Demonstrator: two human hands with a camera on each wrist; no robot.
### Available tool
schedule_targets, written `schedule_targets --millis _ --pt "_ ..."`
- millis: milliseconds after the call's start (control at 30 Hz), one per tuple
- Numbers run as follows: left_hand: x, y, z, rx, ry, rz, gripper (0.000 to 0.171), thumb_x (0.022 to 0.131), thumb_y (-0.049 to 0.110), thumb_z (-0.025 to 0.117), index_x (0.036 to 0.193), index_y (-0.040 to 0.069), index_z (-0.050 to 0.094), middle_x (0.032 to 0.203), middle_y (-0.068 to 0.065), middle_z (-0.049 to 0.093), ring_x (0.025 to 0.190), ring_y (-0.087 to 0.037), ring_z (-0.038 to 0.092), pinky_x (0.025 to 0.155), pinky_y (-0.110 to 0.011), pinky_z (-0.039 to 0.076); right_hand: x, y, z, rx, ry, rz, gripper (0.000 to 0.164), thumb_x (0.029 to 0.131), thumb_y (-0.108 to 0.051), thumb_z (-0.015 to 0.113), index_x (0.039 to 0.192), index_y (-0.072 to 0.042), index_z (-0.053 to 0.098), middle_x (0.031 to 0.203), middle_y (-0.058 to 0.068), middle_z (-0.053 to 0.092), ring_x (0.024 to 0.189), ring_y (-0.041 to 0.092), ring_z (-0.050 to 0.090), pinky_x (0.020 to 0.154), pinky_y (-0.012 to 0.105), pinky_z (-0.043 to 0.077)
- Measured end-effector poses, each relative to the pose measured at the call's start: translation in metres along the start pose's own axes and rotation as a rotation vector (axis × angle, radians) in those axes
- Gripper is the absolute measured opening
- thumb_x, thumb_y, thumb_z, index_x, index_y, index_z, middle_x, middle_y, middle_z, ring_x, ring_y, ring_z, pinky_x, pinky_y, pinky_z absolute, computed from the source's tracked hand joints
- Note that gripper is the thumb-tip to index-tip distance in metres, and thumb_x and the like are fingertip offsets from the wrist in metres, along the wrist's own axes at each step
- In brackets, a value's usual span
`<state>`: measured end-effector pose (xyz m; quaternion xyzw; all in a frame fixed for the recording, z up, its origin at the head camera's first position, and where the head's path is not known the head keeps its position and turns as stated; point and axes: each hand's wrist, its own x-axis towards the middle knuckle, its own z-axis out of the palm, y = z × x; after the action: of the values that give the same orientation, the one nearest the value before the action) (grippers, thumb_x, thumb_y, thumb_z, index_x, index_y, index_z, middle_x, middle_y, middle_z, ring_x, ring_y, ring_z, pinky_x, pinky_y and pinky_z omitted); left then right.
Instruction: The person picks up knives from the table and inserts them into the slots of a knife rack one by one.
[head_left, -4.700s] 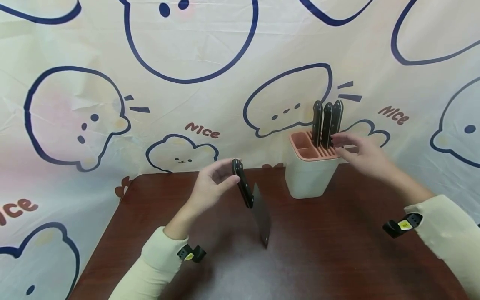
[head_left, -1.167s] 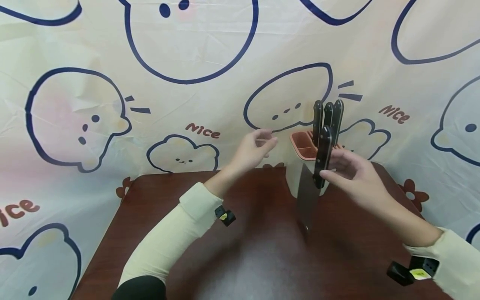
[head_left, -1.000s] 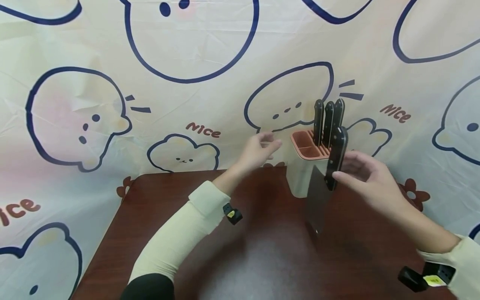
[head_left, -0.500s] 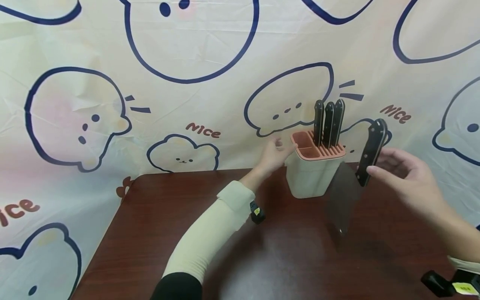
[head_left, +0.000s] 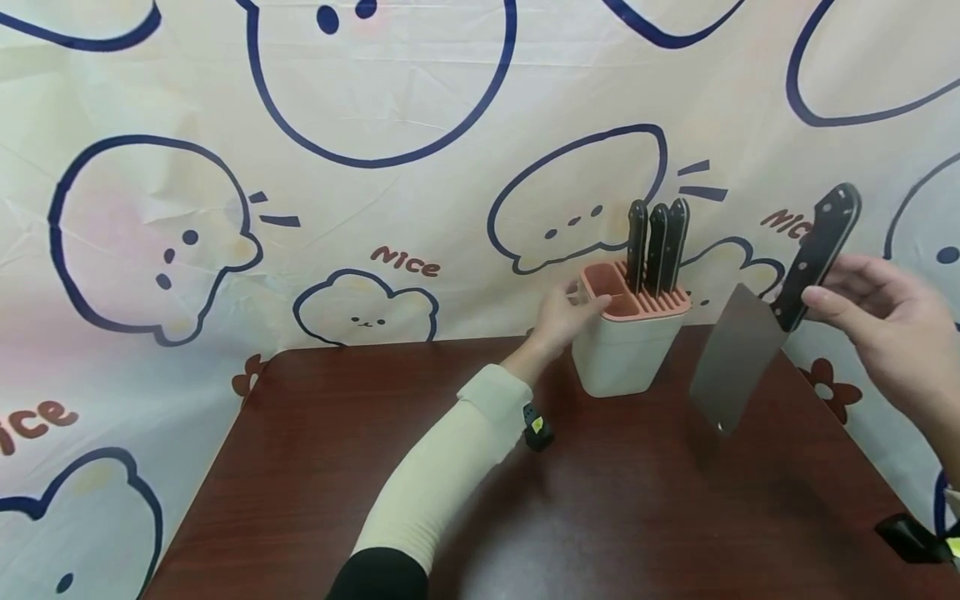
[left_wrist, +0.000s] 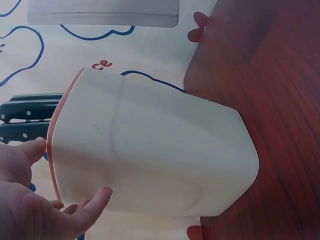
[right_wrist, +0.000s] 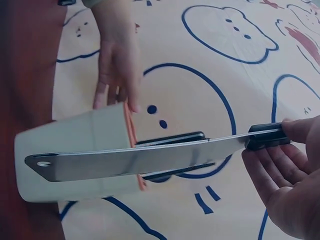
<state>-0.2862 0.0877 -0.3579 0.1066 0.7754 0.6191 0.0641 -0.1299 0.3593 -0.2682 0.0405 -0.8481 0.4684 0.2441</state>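
In the head view, my right hand [head_left: 892, 321] pinches the black riveted handle of a cleaver [head_left: 738, 358], whose broad steel blade hangs down and to the left above the table. A hole near the blade's corner shows in the right wrist view, where the blade [right_wrist: 135, 162] overlaps the holder. My left hand [head_left: 561, 321] holds the knife holder [head_left: 622, 358], a cream tub with a pink slotted top, by its left rim. Its thumb lies on the rim; in the left wrist view the fingers [left_wrist: 97, 200] reach along the wall. Three black-handled knives [head_left: 656, 246] stand in the slots.
The dark brown table [head_left: 337, 467] ends at the back against a cream cloth [head_left: 420, 208] printed with blue cartoon outlines. Beside the knives, the holder's top has open pink compartments [head_left: 603, 283]. Small black cameras sit at both wrists.
The cleaver was in the left hand earliest, then in the right. Since then the right hand has carried it right and upward, away from the holder. The left hand has moved right onto the holder's rim.
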Motion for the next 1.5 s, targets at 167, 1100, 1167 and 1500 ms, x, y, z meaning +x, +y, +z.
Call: schedule_targets --millis 167,1100,1167,1500 --pt "0.0 0.001 0.004 -0.029 -0.018 0.033 0.059 0.097 0.023 0.072 0.15 0.012 0.049 0.149 -0.008 0.054 0.132 -0.031 0.056 0.1 -0.044 0.053 0.011 0.002 -0.008 0.02 -0.003 -0.021 0.036 0.102 -0.003 0.058 0.131 -0.025 0.06 0.108 -0.023 0.066 0.094 -0.008 0.063 0.085 0.005 0.045" --pt "0.005 0.004 0.003 0.001 -0.045 0.004 0.061 0.097 0.021 0.072 0.153 0.014 0.047 0.143 -0.008 0.059 0.129 -0.027 0.059 0.098 -0.043 0.054 0.12 -0.04 -0.007 0.139 0.113 0.005 0.041 0.103 -0.018 0.059 0.145 -0.016 0.055 0.133 -0.003 0.064 0.116 0.004 0.061 0.116 0.029 0.033" --pt "0.005 0.004 0.003 0.005 -0.045 0.003 0.061 0.097 0.021 0.072 0.152 0.014 0.047 0.143 -0.009 0.059 0.129 -0.028 0.059 0.097 -0.043 0.055 0.125 -0.04 -0.003 0.195 0.101 -0.011 0.039 0.103 -0.015 0.06 0.142 -0.014 0.058 0.124 -0.004 0.066 0.114 0.005 0.061 0.114 0.026 0.036" --pt "0.004 0.003 0.0 0.014 -0.049 0.001 0.062 0.097 0.023 0.072 0.153 0.014 0.046 0.144 -0.008 0.058 0.131 -0.028 0.057 0.097 -0.042 0.055 0.143 -0.036 0.012 0.454 0.047 0.028 0.039 0.096 -0.009 0.069 0.135 -0.01 0.062 0.112 -0.002 0.067 0.108 0.008 0.064 0.087 0.011 0.051"
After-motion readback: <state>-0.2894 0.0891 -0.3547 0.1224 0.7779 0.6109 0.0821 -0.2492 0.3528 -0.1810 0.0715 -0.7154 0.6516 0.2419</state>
